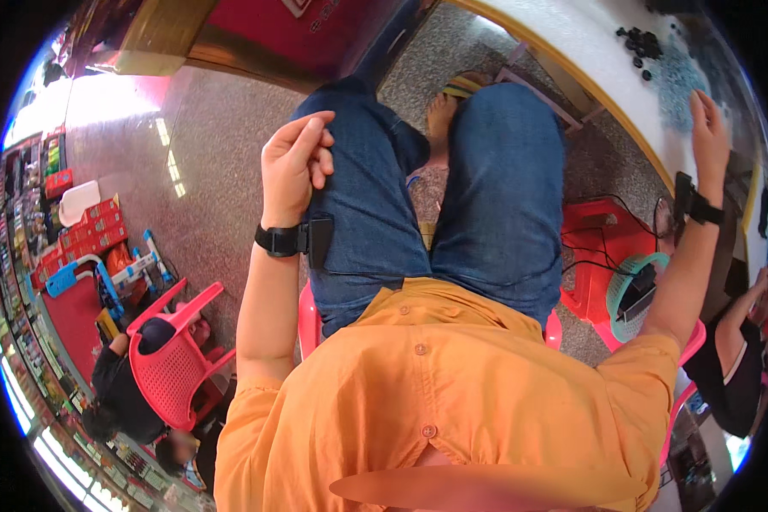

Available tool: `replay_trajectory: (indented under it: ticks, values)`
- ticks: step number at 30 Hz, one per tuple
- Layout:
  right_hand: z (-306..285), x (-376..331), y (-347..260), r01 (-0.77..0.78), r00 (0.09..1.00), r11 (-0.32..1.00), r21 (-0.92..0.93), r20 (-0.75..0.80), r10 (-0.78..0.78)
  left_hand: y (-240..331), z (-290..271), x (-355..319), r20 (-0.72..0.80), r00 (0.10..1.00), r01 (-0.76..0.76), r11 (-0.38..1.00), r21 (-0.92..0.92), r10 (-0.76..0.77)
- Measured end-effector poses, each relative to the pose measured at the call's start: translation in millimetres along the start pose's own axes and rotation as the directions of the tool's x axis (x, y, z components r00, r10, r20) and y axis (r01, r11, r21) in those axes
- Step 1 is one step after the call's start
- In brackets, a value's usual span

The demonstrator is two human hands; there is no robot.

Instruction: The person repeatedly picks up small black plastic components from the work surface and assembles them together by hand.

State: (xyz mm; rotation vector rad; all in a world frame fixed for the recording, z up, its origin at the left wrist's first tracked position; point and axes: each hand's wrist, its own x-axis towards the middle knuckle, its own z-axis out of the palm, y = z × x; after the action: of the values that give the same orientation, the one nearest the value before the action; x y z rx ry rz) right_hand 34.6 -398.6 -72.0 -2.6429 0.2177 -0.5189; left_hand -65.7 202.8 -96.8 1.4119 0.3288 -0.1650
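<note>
My left hand hovers over my left thigh, its thumb pressed against the index finger and the other fingers curled in. Whatever it may pinch is too small to see. At the right, my right hand is over the white tabletop, with thumb and finger close together; I cannot make out anything between them. Beside those fingertips spreads a patch of tiny pale-blue beads. Farther back lies a small heap of black round pieces. A black band with a small box sits on each wrist.
To my right are a red plastic stool with black cables and a turquoise basket holding dark items. A person is at the far right. On the left, someone sits by a pink chair, near stocked shelves.
</note>
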Motion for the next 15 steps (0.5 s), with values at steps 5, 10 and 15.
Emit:
replay_trajectory:
  ticks: [5,10,15]
  values:
    - [-8,-13,2,0.121,0.992,0.992,-0.027,0.048,-0.120,7,21,1,-0.005,0.999,0.054,0.997,0.047,-0.054]
    - [-16,-19,8,0.168,0.967,0.984,0.050,0.185,-0.175,19,42,16,0.013,0.996,0.083,0.993,0.087,-0.084]
    - [-25,-20,-2,0.323,0.915,0.946,-0.031,0.265,-0.304,24,62,37,0.069,0.990,0.119,0.992,0.049,-0.122]
